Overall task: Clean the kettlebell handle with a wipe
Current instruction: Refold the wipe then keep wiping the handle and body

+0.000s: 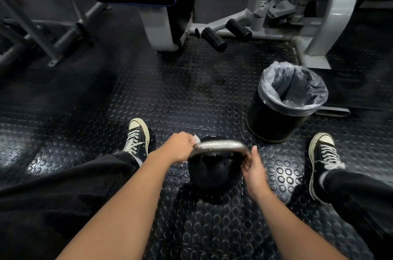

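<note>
Between the shoes on the studded floor: kettlebell, near centre. Left hand clamped on wipe at handle left end; right hand closed round right end, steadying. Wiping step apparently under way. Next: slide wipe rightward along handle.

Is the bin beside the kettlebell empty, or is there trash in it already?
Looks empty: the bin shows only its bare plastic liner, though the very bottom is dim.
</note>
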The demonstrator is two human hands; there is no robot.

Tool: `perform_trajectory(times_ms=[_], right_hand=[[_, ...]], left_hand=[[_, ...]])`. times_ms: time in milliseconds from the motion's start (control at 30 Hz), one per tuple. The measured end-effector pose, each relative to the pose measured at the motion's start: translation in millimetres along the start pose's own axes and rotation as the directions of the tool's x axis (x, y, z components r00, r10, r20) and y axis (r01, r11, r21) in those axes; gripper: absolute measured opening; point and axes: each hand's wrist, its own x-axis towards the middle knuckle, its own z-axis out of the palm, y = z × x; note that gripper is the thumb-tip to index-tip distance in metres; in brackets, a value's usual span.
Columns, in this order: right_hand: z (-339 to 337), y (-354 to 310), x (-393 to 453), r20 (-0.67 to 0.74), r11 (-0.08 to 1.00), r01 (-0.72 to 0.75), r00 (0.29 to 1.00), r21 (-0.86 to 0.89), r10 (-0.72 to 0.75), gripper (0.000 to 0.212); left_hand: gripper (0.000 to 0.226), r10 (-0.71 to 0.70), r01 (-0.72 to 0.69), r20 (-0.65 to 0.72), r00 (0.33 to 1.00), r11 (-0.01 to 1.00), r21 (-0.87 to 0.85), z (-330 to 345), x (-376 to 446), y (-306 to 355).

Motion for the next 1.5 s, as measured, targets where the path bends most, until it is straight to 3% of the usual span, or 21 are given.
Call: perform_trajectory(times_ms=[333,567,667,800,900,967,1133,1300,1500], right_hand=[[-6,9,8,-0.077,0.998,-0.039,0.996,-0.052,0.035,0.101],[-8,14,12,-0.085,0.996,-0.074,0.994,-0.046,0.070,0.096],[-4,9,9,-0.082,0.997,-0.074,0.994,-0.033,0.071,0.080],[-5,10,10,-0.086,0.997,-0.071,0.994,-0.040,0.067,0.083],[-4,7,8,-0.048,0.998,-0.048,0.998,-0.033,0.046,0.057],[-5,10,11,-0.044,0.999,-0.035,0.998,-0.018,0.035,0.051],[-5,12,11,-0.045,0.999,-0.017,0.999,-0.032,0.015,0.064],[-7,16,12,-0.054,0.999,-0.013,0.998,-0.049,0.010,0.091],[-6,14,9,-0.050,0.997,-0.032,0.998,-0.069,0.028,0.086]], left_hand=[[0.043,0.002,-0.005,-0.055,0.998,0.999,-0.051,4,9,-4],[0.039,-0.008,0.004,-0.053,0.999,0.997,-0.074,2,13,-4],[0.037,-0.024,0.018,-0.063,0.998,0.996,-0.085,7,9,-3],[0.034,-0.047,0.032,-0.174,0.984,0.995,-0.091,20,-4,3],[0.038,-0.091,0.060,-0.232,0.969,0.989,-0.136,34,-8,-3],[0.037,-0.113,0.079,-0.225,0.968,0.985,-0.156,36,-6,-5],[0.033,-0.111,0.052,-0.302,0.947,0.979,-0.199,43,-18,-1],[0.033,-0.172,0.079,-0.313,0.934,0.954,-0.289,57,-25,1],[0.042,-0.173,0.028,-0.365,0.915,0.929,-0.369,75,-38,8]])
